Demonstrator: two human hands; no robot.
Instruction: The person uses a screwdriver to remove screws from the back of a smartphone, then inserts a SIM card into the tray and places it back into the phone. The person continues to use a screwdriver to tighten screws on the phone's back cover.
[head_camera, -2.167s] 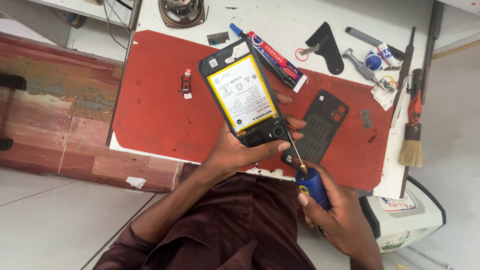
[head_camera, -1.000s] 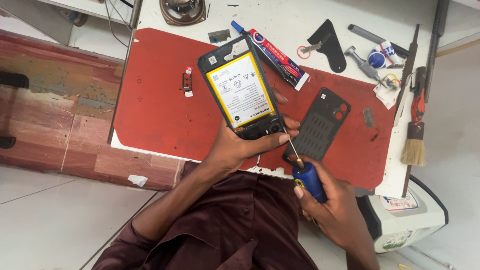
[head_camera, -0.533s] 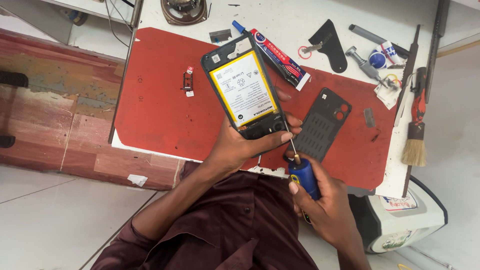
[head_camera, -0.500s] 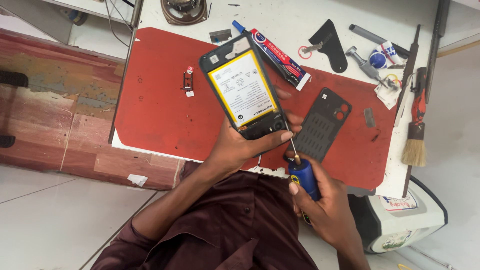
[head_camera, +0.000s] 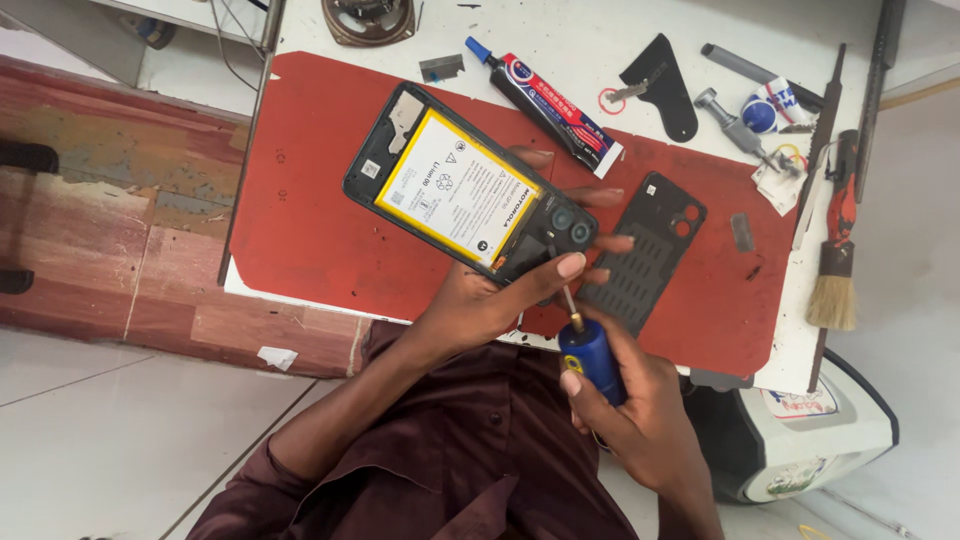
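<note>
Hardly anything has moved since half a second ago: the open phone (head_camera: 470, 195) sits a tiny bit higher over the red mat (head_camera: 300, 240), and the screwdriver (head_camera: 585, 345) has crept in a little closer to it. Compared with two seconds ago, the right hand (head_camera: 640, 420) has slid up nearer the phone.

The left hand (head_camera: 490, 300) is closed around the bottom end of the phone, with the thumb across the front and the fingers curled behind. The phone has no back on it, so its yellow battery (head_camera: 455, 190) and two round camera lenses (head_camera: 570, 225) show. It is held up, tilted, above the mat, not lying flat on it.

The right hand is wrapped tight around the blue handle of the screwdriver. The thin metal tip points up at the dark part of the phone just below the lenses. I cannot tell if the tip is sitting in a screw.

To do this well, I think the tip should go straight into the screw head, not at a slant, or it may slip and scratch the parts. The left hand should keep the phone very steady. Push gently and turn slowly.

The black back cover (head_camera: 645, 250) lies on the mat just beside the phone. A glue tube (head_camera: 545, 105) and a brush (head_camera: 835, 260) lie farther off.
</note>
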